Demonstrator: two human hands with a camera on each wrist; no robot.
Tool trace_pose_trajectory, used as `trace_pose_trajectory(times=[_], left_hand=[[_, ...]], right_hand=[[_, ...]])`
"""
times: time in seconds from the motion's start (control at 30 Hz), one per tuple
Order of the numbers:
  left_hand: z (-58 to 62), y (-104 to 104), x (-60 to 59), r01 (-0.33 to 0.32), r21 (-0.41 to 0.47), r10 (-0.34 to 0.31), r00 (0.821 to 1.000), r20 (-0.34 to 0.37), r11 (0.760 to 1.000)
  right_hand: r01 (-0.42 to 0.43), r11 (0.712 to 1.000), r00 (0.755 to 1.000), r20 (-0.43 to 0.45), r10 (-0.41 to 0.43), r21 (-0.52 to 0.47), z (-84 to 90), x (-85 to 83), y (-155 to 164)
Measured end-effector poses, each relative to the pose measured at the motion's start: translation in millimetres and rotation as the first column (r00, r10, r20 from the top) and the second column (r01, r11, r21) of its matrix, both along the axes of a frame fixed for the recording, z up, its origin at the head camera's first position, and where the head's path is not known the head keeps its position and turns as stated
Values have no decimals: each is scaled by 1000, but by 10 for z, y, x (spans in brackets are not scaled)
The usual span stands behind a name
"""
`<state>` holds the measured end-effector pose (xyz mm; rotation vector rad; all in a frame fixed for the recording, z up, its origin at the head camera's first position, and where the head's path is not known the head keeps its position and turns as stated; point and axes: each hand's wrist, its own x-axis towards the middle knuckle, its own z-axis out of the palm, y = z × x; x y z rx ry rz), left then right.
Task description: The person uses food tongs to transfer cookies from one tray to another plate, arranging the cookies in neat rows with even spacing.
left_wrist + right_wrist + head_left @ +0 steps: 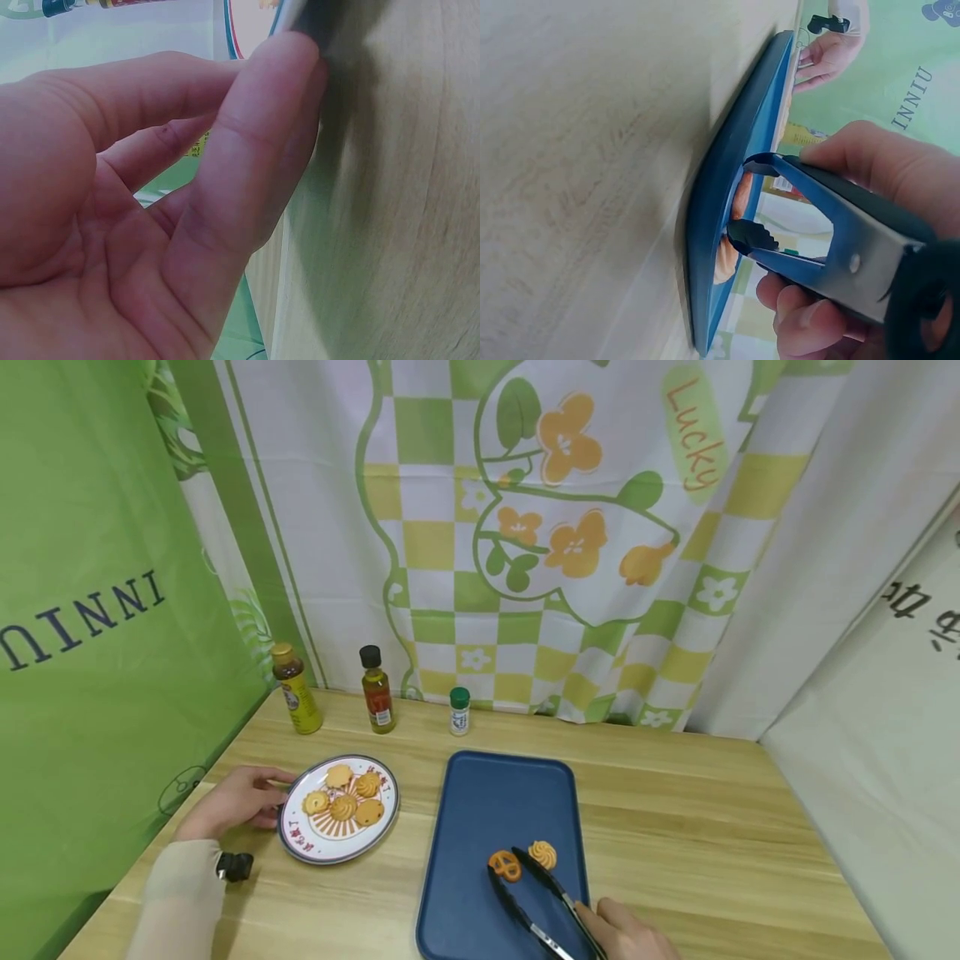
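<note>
My right hand [630, 933] grips a pair of black-tipped metal tongs [817, 217]. The tongs' tips stand apart, one on each side of a pretzel-shaped cookie [505, 865] on the blue tray [502, 793]. Just beyond the tips, a swirled cookie [542, 855] lies on the same tray. My left hand [243, 795] is at the left rim of a white plate [311, 843], its fingers loosely bent and touching the edge. Several cookies [343, 807] lie on this plate. In the left wrist view the left fingers [255, 127] hide most of the plate.
Along the back of the wooden table [675, 827] stand a yellow-capped bottle [302, 697], a black-capped oil bottle [377, 693] and a small green-capped shaker [460, 713]. A patterned curtain [427, 543] hangs behind, and a green cloth [97, 710] covers the left side.
</note>
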<state>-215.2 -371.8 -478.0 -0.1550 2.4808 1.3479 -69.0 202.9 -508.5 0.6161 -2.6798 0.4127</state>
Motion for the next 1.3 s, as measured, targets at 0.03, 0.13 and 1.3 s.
trace_pose_trajectory(times=[0.03,0.13,1.3], left_hand=[[-1,-1,2,1,2,-1,1000,0,1000],[1,-2,6,3,9,-3,1000,-3,1000],[-19,-11,-18,10,7,-10,1000,-5,1000]], right_hand=[[7,1000,1000,12,-7,5,7,2,-2],[15,1000,999,39,-15,13,22,-1,-4],[-227,968,917,309,251,-110,540,-480,-1010]])
